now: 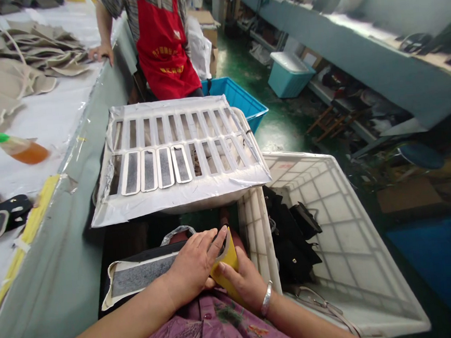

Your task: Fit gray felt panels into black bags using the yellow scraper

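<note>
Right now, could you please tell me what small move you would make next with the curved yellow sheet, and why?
I would perhaps gently ease the curved yellow sheet a little flatter: it is visibly bent, the bare right hand with the silver-coloured bracelet grips it, and the bare left hand is against it, so both could probably steady it.

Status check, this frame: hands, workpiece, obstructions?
Right hand gripping curved yellow piece. Left hand at its edge. Slotted white rack ahead, white crate close on the right; nothing visibly blocking the hands.
</note>
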`<state>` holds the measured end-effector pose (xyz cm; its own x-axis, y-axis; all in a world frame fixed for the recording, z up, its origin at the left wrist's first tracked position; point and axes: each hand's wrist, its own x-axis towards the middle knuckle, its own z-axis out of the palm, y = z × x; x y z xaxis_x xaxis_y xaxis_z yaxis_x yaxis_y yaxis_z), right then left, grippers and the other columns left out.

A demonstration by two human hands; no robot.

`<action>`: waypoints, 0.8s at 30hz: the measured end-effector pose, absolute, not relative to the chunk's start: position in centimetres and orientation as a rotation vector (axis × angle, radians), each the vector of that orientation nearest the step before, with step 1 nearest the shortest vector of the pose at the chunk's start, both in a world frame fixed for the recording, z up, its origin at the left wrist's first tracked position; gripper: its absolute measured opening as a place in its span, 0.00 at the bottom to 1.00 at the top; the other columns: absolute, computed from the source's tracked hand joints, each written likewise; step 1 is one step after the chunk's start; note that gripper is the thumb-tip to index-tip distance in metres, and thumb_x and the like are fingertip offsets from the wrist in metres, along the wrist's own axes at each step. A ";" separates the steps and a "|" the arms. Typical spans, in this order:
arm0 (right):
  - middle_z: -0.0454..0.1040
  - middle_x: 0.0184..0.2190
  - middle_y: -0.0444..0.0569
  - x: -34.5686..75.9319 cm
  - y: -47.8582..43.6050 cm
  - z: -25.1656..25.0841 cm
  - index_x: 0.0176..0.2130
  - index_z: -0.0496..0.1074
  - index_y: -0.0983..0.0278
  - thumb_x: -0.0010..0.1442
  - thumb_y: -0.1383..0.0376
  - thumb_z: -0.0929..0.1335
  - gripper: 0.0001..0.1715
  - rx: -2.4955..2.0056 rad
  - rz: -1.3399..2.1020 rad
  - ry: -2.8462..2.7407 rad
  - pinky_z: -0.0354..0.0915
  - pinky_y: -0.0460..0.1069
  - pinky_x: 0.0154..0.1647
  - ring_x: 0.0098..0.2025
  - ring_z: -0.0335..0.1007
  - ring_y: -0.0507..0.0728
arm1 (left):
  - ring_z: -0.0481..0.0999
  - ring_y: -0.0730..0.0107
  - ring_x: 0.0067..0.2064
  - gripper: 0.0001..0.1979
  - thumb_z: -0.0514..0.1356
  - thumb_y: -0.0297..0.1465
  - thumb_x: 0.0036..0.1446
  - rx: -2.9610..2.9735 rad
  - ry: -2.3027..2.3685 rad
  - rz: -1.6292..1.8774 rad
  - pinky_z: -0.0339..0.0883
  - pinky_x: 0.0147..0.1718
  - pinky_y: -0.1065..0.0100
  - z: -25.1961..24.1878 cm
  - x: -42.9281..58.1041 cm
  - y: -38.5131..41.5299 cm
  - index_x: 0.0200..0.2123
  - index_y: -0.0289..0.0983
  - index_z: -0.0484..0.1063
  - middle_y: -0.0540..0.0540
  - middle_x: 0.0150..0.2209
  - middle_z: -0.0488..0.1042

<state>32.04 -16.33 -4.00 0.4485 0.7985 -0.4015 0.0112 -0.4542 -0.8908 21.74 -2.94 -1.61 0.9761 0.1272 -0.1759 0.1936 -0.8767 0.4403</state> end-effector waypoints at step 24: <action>0.56 0.15 0.35 30.4 -12.2 -2.6 0.25 0.59 0.63 0.55 0.51 0.65 0.20 -1.359 0.462 -0.184 0.50 0.42 0.14 0.15 0.49 0.45 | 0.56 0.48 0.58 0.42 0.56 0.53 0.49 2.825 0.477 -0.021 0.47 0.54 0.48 -3.0 19.1 -4.8 0.61 0.38 0.51 0.34 0.61 0.55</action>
<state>30.37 -12.23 -2.59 0.8964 0.4218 -0.1366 -0.2122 0.1377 -0.9675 19.09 -4.81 -2.96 0.9455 0.3201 -0.0595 0.3241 -0.9078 0.2664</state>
